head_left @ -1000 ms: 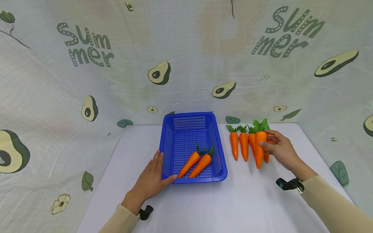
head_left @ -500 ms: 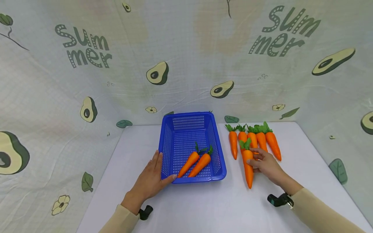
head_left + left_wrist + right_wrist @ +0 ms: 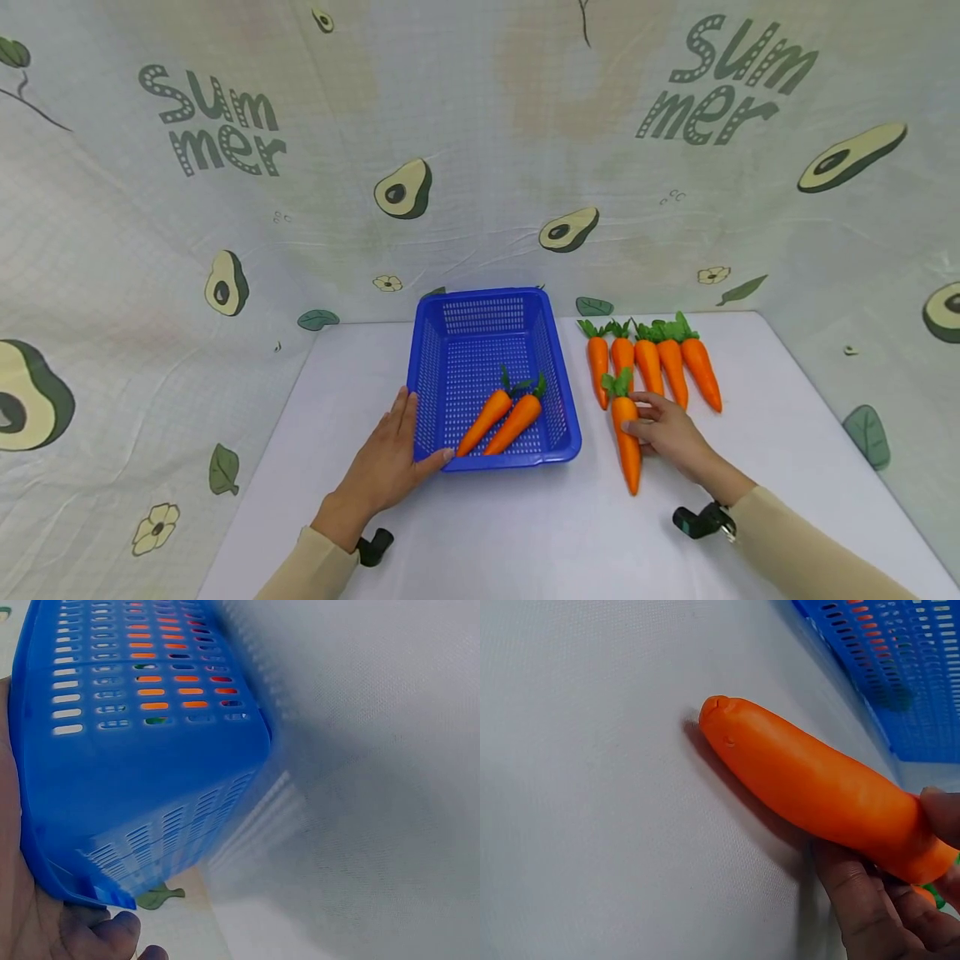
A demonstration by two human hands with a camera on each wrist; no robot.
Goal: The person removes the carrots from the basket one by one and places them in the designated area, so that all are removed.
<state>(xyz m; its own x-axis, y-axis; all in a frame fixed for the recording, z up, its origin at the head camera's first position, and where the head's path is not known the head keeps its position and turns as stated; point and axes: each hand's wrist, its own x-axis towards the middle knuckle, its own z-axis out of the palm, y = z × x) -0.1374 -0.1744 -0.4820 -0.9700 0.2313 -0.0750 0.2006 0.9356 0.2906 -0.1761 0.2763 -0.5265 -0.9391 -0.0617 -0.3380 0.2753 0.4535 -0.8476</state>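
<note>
My right hand (image 3: 671, 433) pinches an orange carrot (image 3: 628, 442) with a green leafy top, thumb on one side and fingers on the other. In the right wrist view this carrot (image 3: 802, 776) lies close over the white surface, tip pointing away from the hand. The left hand (image 3: 382, 462) rests against the near left corner of a blue plastic basket (image 3: 517, 461), fingers straight along its side and thumb on the front rim. Inside the basket lie two carrots, one on the left (image 3: 483, 422) and one on the right (image 3: 516, 423).
Behind the right hand, several carrots (image 3: 699, 371) lie in a row, leaves toward the back. The white tabletop (image 3: 525, 533) ends at a hanging cloth (image 3: 480, 150) printed with avocados. Through the slots of the basket wall (image 3: 135, 772), orange shows in the left wrist view.
The right hand has carried its carrot from the row leftward and nearer, toward the basket. The left hand and the basket have stayed put.
</note>
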